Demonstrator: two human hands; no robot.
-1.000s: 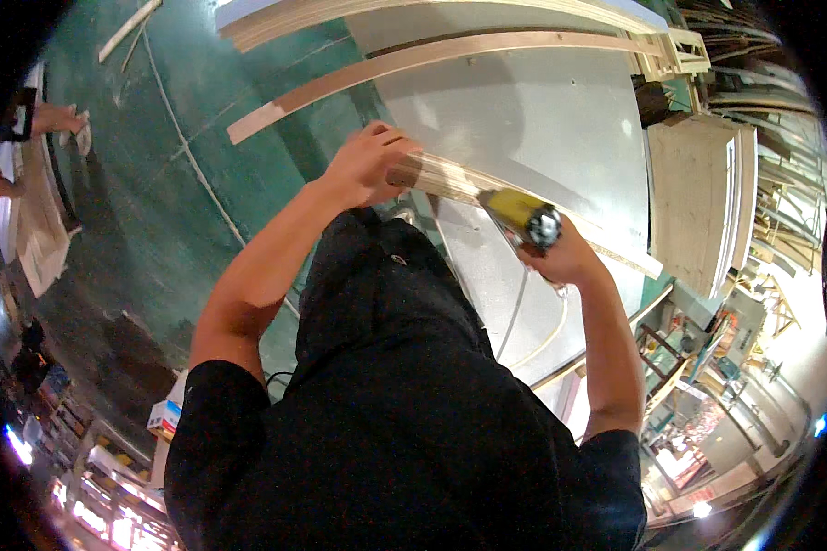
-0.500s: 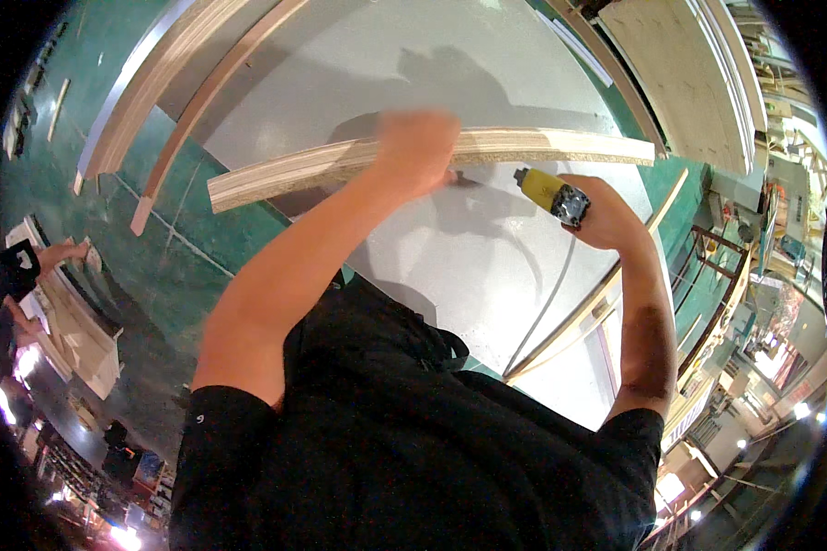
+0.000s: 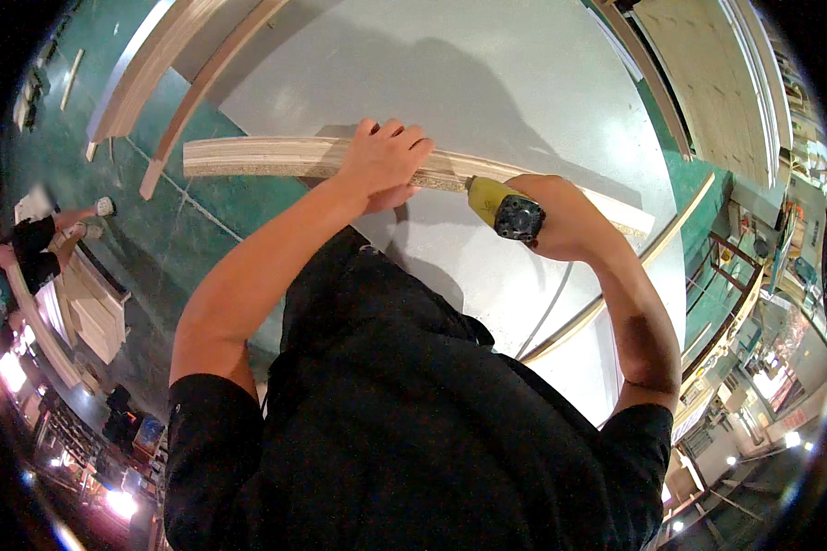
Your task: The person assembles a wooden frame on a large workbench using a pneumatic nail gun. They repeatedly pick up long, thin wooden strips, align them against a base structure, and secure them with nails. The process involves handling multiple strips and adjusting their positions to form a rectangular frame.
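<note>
My left hand (image 3: pixel 383 165) is wrapped over a long bundle of pale layered wood strips (image 3: pixel 266 156), its fingers across the far edge. The strips lie crosswise in front of me, partly over the grey panel. My right hand (image 3: pixel 560 216) grips a yellow-green nail gun (image 3: pixel 494 204) with a black end cap. The gun's nose is at the near edge of the strips, right of my left hand; whether it presses on the wood I cannot tell. A thin hose (image 3: pixel 547 312) trails from below the gun toward me.
Under the strips lies a large grey panel (image 3: pixel 340 64). Long boards (image 3: pixel 170 69) extend at the far left, and stacked sheets (image 3: pixel 703 83) at the far right. A wooden strip (image 3: pixel 680 216) slants along the right. At left, another person (image 3: pixel 37 253) is beside pale panels (image 3: pixel 92 308).
My right hand has brought the nail gun left to the strips' near edge. My left hand, blurred before, now rests steady around the strips, which have tilted down toward the right.
</note>
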